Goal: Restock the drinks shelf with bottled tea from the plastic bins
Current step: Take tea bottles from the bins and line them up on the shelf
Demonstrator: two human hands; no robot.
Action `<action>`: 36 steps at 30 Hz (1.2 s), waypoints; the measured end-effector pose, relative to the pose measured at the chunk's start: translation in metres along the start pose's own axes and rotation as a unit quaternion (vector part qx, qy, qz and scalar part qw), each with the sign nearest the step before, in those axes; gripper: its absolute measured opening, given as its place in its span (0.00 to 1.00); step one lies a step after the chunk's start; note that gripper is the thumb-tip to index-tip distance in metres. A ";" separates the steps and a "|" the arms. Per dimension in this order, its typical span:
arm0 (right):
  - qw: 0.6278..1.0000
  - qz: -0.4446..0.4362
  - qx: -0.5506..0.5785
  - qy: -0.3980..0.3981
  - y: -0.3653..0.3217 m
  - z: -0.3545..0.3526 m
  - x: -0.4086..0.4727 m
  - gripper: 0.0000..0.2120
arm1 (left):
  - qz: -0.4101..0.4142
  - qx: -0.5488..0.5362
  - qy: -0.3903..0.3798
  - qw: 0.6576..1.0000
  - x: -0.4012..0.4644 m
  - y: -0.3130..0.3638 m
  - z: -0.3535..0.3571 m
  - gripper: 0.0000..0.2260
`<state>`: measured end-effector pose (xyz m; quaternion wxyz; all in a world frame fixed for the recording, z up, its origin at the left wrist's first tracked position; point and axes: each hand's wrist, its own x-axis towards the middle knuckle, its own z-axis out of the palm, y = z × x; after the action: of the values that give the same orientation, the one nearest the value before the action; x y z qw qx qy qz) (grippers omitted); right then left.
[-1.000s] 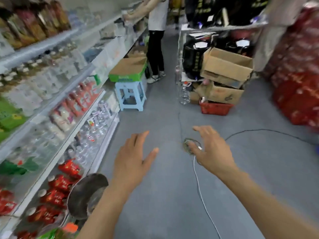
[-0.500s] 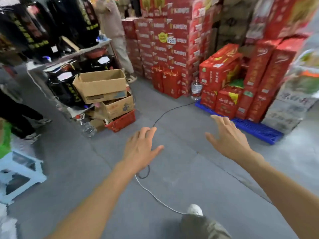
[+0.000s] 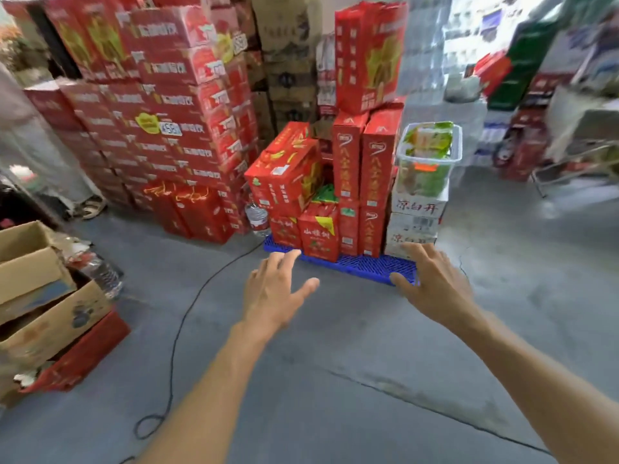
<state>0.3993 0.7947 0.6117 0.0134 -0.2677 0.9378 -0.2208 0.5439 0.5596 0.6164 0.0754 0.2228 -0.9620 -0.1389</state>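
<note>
A clear plastic bin (image 3: 427,159) with green-labelled bottles inside stands on top of two white cartons (image 3: 415,217) at the right end of a blue pallet (image 3: 355,264). Both my arms reach forward over the grey floor. My left hand (image 3: 273,291) is empty with its fingers spread, below the pallet's front edge. My right hand (image 3: 432,281) is also empty and spread, just in front of the lower white carton. Neither hand touches anything. The drinks shelf is out of view.
Tall stacks of red cartons (image 3: 160,122) fill the back left, and more red boxes (image 3: 335,195) sit on the pallet. Open cardboard boxes (image 3: 37,296) and a red crate (image 3: 87,349) lie at the left. A black cable (image 3: 177,333) runs across the floor. A water bottle (image 3: 257,217) stands by the pallet.
My view has swung right, away from the shelf aisle, toward the pallet with the plastic bin. Both hands stay empty and spread, and the pallet is now closer.
</note>
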 end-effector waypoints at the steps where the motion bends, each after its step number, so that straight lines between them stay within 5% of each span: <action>1: 1.000 0.017 0.011 -0.008 0.014 -0.004 0.020 0.28 | 0.010 0.003 -0.016 1.000 0.025 0.011 0.007 0.30; 6: 0.995 0.073 0.008 -0.063 0.078 -0.027 0.099 0.30 | 0.055 0.034 -0.069 0.995 0.126 0.066 0.035 0.31; 16: 0.992 0.115 -0.040 -0.044 0.204 -0.061 0.285 0.31 | 0.086 0.010 -0.074 0.994 0.338 0.162 0.097 0.32; 25: 0.986 0.134 -0.052 -0.079 0.305 -0.083 0.496 0.31 | 0.043 -0.047 -0.142 0.988 0.552 0.251 0.171 0.32; 36: 0.983 0.116 -0.040 -0.135 0.396 -0.080 0.685 0.31 | -0.018 -0.083 -0.230 0.969 0.695 0.308 0.246 0.29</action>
<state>-0.3954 0.7793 0.5807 0.1543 -0.1846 0.9602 -0.1416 -0.2507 0.5698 0.5332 -0.1325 0.1946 -0.9344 -0.2674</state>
